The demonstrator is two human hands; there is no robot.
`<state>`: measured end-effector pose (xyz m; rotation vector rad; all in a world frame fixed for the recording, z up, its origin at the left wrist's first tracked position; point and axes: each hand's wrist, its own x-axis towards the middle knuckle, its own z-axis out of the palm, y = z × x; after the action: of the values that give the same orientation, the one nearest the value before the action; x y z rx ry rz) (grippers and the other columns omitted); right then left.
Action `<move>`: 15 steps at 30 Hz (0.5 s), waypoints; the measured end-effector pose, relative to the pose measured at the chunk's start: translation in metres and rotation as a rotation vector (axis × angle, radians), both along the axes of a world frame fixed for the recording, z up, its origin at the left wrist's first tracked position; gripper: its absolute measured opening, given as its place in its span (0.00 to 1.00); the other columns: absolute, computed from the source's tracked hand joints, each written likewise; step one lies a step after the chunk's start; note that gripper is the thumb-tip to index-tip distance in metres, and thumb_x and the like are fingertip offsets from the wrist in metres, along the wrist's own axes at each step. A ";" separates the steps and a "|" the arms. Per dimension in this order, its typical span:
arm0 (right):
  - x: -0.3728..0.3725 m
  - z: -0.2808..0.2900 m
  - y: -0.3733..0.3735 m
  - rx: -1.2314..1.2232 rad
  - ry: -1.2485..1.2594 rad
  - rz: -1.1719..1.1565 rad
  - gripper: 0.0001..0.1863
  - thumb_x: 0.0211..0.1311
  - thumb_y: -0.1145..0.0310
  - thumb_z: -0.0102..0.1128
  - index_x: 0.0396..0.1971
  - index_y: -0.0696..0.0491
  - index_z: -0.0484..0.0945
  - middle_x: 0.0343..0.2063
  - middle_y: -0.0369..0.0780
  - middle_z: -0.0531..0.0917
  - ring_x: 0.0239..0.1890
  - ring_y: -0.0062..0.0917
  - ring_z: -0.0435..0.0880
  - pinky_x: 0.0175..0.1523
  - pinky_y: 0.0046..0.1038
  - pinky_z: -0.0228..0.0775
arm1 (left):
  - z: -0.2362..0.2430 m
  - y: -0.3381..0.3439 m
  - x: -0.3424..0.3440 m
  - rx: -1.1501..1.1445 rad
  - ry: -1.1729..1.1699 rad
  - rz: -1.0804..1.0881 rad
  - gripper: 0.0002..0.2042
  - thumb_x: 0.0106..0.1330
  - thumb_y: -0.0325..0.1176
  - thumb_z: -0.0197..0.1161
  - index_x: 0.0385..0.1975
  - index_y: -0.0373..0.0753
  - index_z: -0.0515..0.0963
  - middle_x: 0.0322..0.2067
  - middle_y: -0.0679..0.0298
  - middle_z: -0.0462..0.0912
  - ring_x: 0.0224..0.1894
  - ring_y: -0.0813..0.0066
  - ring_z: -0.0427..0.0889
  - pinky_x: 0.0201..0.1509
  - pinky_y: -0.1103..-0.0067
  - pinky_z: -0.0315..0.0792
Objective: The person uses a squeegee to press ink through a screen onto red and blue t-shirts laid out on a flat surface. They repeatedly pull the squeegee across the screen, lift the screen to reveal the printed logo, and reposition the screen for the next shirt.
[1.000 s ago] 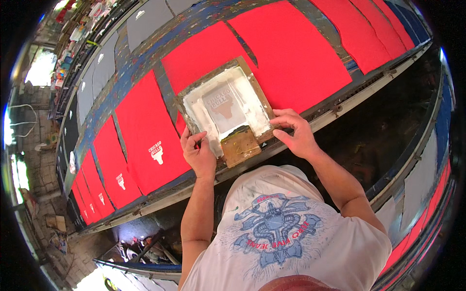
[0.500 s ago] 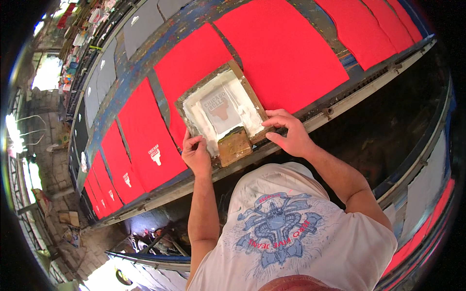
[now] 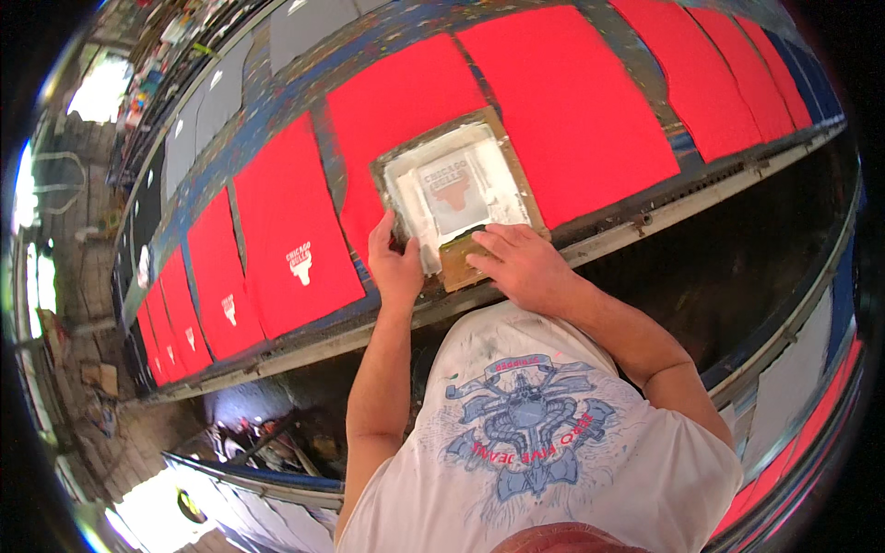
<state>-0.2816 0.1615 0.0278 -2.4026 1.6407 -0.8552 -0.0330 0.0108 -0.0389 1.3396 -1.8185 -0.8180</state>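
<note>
A wooden screen-printing frame (image 3: 505,147) with white ink around its mesh lies on a red fabric panel (image 3: 406,88). A lettered emblem shows in the middle of its mesh. My left hand (image 3: 396,269) is closed on the frame's left side near the front corner. Inside the near end of the frame rests a squeegee (image 3: 458,267) with a brown wooden handle. My right hand (image 3: 525,267) has its fingers and thumb on the right part of that handle; the fingertips' undersides are hidden.
More red panels run along the long paint-stained table; those to the left, such as one panel (image 3: 290,203), carry a white print. Grey panels (image 3: 309,32) lie on the far side. A metal rail (image 3: 608,230) edges the table's near side. Another table (image 3: 797,369) stands at right.
My right hand has moved from the frame's right edge leftward onto the squeegee handle. My left hand stays at the frame's left side. The view has shifted slightly.
</note>
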 end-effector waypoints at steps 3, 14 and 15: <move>0.007 0.004 -0.018 -0.018 0.003 0.023 0.17 0.68 0.68 0.62 0.54 0.55 0.87 0.52 0.45 0.87 0.58 0.43 0.85 0.66 0.46 0.77 | 0.021 -0.007 0.008 -0.202 -0.319 -0.168 0.30 0.66 0.25 0.76 0.69 0.32 0.79 0.66 0.42 0.82 0.67 0.40 0.81 0.70 0.54 0.76; -0.002 0.035 -0.044 0.280 -0.138 -0.036 0.20 0.63 0.81 0.60 0.54 0.57 0.87 0.46 0.50 0.90 0.55 0.51 0.87 0.62 0.50 0.80 | 0.049 -0.025 0.007 -0.322 -0.586 -0.365 0.22 0.71 0.28 0.68 0.64 0.27 0.79 0.72 0.49 0.78 0.59 0.46 0.85 0.62 0.55 0.81; 0.002 0.032 -0.036 0.273 -0.122 -0.037 0.19 0.63 0.81 0.60 0.54 0.57 0.87 0.47 0.50 0.90 0.55 0.50 0.87 0.62 0.50 0.80 | 0.048 -0.026 0.007 -0.305 -0.584 -0.370 0.22 0.70 0.27 0.67 0.63 0.27 0.79 0.72 0.49 0.78 0.57 0.46 0.86 0.61 0.56 0.83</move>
<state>-0.2800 0.1257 0.0600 -2.1029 1.6408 -0.7142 -0.0264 -0.0148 0.0090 1.1248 -2.5802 -0.3063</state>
